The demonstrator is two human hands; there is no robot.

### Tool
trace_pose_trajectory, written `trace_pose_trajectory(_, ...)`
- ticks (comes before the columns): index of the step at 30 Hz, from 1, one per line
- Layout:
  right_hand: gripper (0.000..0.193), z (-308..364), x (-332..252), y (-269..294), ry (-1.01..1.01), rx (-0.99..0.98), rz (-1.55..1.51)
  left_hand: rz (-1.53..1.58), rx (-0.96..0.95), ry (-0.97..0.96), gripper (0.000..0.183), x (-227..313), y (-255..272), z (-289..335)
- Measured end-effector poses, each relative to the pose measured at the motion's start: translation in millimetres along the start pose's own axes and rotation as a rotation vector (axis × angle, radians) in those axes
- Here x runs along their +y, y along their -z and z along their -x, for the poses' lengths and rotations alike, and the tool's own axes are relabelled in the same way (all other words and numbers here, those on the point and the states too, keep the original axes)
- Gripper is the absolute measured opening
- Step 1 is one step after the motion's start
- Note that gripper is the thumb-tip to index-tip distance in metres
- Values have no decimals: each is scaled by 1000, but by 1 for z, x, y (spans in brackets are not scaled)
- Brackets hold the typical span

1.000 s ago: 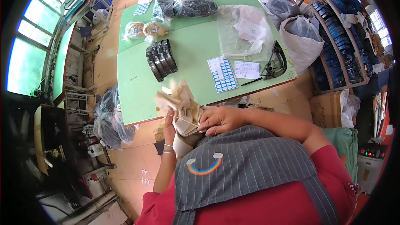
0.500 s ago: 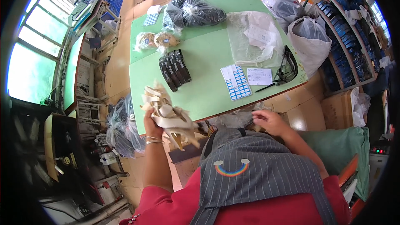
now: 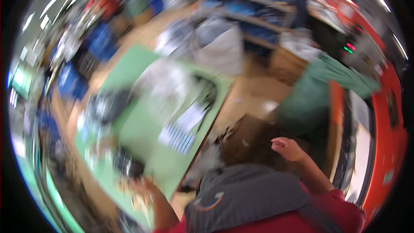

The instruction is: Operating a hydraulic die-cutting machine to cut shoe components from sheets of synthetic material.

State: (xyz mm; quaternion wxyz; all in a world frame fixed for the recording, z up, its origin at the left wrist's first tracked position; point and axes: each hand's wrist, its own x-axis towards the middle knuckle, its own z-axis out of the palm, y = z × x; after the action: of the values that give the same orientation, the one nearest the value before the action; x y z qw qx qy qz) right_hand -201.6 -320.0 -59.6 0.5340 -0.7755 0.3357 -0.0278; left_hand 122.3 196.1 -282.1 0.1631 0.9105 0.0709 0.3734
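Observation:
My left hand [image 3: 146,188] is closed on a loose bunch of cream strips [image 3: 139,203] by the near left end of the green table [image 3: 138,136]; motion smears both. Just beyond that hand is a stack of curved black bands [image 3: 128,163] on the tabletop. My right hand [image 3: 288,148] is held in the air to the right of the table, fingers curled in and no object showing in them. A blue-and-white sheet of labels [image 3: 177,138] and a white paper slip [image 3: 191,116] lie near the table's front edge.
A dark bagged bundle [image 3: 108,105] and clear plastic [image 3: 161,84] lie on the table. Stuffed sacks [image 3: 220,45] stand beyond it, before shelves. To my right are a green cloth-covered heap [image 3: 304,97], a cardboard box [image 3: 288,62] and a red machine [image 3: 386,142].
The whole view has swung to the right and blurred, bringing the red machine into sight. My left hand still holds the strips, now close to the black bands. My right hand has moved away from my apron.

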Motion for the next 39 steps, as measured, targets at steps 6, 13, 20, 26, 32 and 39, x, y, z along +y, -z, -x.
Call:
trace_pose_trajectory(6,36,137,9,81,-31,719,314,701,-884,244,40,239,39,62)
trace_pose_trajectory(13,48,400,83,32,-885,1350,538,1011,-1721,-337,18,412,83,92)
trace_pose_trajectory(20,71,500,78,-91,-1405,1261,321,1228,-2056,-545,14,534,186,185)
trace_pose_trajectory(26,79,513,68,-125,-1194,1304,389,1497,-2146,-998,21,588,337,291)
trace_pose_trajectory(32,109,566,74,-129,-1160,1285,417,1786,-1512,-1958,15,630,437,357)
trace_pose_trajectory(39,101,604,84,-135,-1303,1096,384,1804,-891,-2246,18,721,479,448)
